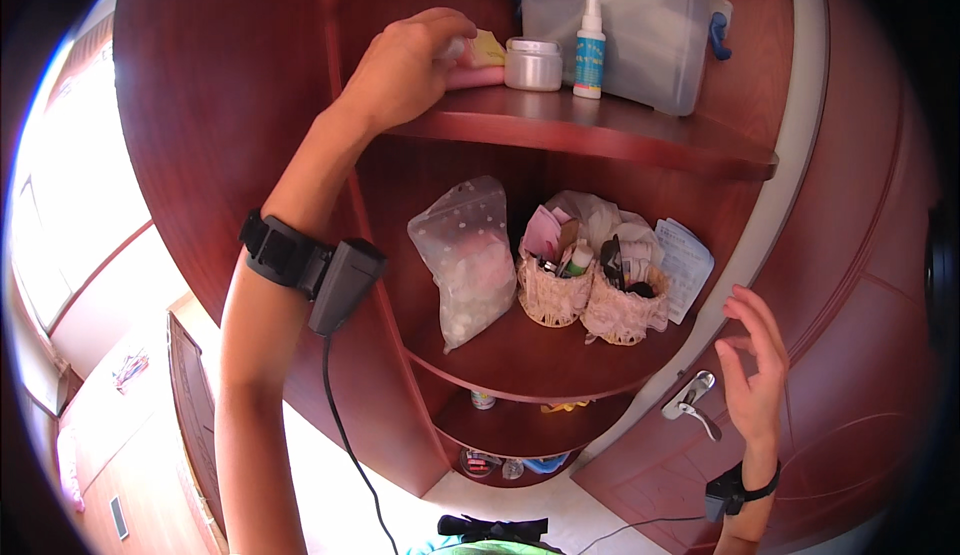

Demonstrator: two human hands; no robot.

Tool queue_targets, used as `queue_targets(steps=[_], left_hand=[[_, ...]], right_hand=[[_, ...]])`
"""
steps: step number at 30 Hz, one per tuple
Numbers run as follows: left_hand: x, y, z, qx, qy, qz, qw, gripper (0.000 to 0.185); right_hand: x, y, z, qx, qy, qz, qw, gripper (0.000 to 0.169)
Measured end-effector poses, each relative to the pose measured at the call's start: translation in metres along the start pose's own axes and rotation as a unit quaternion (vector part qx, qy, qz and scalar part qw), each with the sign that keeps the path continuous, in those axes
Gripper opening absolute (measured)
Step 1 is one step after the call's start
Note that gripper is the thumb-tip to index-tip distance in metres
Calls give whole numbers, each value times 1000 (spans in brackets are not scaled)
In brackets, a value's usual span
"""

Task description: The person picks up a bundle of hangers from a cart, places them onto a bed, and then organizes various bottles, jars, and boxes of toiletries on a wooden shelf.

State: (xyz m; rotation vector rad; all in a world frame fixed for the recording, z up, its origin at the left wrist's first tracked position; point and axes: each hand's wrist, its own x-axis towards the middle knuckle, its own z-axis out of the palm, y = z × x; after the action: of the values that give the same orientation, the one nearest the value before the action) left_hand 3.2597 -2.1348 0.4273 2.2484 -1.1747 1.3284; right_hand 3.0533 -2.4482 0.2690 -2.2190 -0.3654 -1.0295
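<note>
My left hand (401,67) reaches over the upper corner shelf (525,116), its fingers curled around a small translucent object (452,49) that they mostly hide. Beside it, a pink item (476,77) lies beneath a yellow packet (488,48). Just to the right stand a silver-white lidded jar (533,64) and a white spray bottle (589,49) with a blue label. My right hand (757,371) hangs in the air, fingers apart and holding nothing, in front of a reddish wooden door with a metal lever handle (694,405).
Behind the bottle sits a clear plastic storage bin (622,45) with blue latches. The shelf below holds a dotted zip bag (472,277), two lace-trimmed baskets (556,296) of small items, and printed papers (686,266). Cables (349,435) trail from both wrist devices.
</note>
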Motion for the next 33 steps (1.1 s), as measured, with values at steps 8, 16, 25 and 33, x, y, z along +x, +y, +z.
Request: queue_targets(steps=[8, 16, 25, 33], left_hand=[[4, -20, 19, -55, -124, 10, 991, 28], [-10, 19, 18, 51, -291, -97, 950, 46], [-87, 26, -13, -177, -97, -103, 974, 40], [-256, 93, -5, -477, -410, -26, 777, 25]], right_hand=[[-22, 23, 1, 2, -44, 41, 998, 34], [-53, 50, 32, 58, -100, 58, 992, 30], [-108, 72, 90, 154, -181, 128, 963, 19], [-236, 125, 220, 146, -406, 253, 866, 37]])
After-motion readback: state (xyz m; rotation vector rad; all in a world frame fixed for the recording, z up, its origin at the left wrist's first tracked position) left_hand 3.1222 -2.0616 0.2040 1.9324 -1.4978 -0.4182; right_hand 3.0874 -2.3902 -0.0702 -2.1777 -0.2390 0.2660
